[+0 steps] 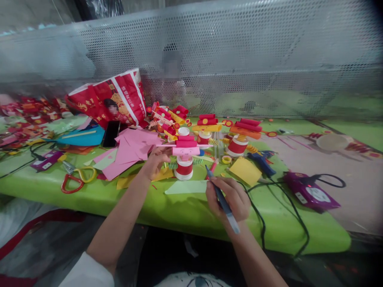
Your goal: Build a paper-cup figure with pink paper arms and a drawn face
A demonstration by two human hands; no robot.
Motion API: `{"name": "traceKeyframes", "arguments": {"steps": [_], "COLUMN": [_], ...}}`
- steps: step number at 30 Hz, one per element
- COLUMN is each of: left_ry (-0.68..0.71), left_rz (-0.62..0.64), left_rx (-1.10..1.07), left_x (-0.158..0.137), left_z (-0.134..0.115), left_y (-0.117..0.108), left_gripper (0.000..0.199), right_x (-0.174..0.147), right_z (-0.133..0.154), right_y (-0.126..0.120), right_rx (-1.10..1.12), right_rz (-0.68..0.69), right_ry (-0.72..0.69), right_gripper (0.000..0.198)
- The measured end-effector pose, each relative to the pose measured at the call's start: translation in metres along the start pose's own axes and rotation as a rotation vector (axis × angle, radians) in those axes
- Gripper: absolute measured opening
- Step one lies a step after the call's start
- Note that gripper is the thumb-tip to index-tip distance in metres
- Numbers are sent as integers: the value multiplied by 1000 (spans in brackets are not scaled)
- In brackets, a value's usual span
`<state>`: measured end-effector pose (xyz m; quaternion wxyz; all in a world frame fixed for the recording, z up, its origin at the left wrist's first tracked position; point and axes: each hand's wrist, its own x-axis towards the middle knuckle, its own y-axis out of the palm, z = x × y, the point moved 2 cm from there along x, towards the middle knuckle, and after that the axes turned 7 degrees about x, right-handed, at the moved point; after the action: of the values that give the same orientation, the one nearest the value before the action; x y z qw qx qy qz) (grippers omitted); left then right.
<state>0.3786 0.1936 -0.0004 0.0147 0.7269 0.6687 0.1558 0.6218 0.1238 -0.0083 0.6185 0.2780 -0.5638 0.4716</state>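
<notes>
My right hand (229, 197) is closed around a grey-blue pen (221, 195), its tip pointing up and to the left. Just left of a small paper figure (184, 165), my left hand (154, 163) is half curled with its fingers apart; whether they touch the figure is unclear. The figure stands upright, with a red and white round body, green coiled paper arms, a pink face with drawn features and a red rolled hat. Under my right hand's fingers lies a pale green paper strip (185, 187).
Similar figures (237, 139) stand behind. Leftward are pink sheets (131, 149), scissors (79, 175), a phone (111, 134) and a red bag (116, 99). To the right lie yellow paper (245, 171), a blue glue gun (263, 164) and a purple power box (311, 191) with black cables.
</notes>
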Motion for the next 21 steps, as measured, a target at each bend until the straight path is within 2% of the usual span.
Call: {"name": "traceKeyframes", "arguments": {"steps": [10,17,21], "left_ry": [-46,-90,-108], "left_rz": [27,20,35], "left_rx": [52,47,42], "left_x": [-2,-2,-3], "left_z": [1,-3,-7], "left_y": [-3,-1,-1], "left_gripper": [63,60,55], "right_x": [4,4,3], "right_z": [3,3,2], "right_y": [1,1,-3], "right_rx": [-22,36,2], "right_rz": [12,-7,-78], "right_ry": [-2,24,132], "right_gripper": [35,38,33]}}
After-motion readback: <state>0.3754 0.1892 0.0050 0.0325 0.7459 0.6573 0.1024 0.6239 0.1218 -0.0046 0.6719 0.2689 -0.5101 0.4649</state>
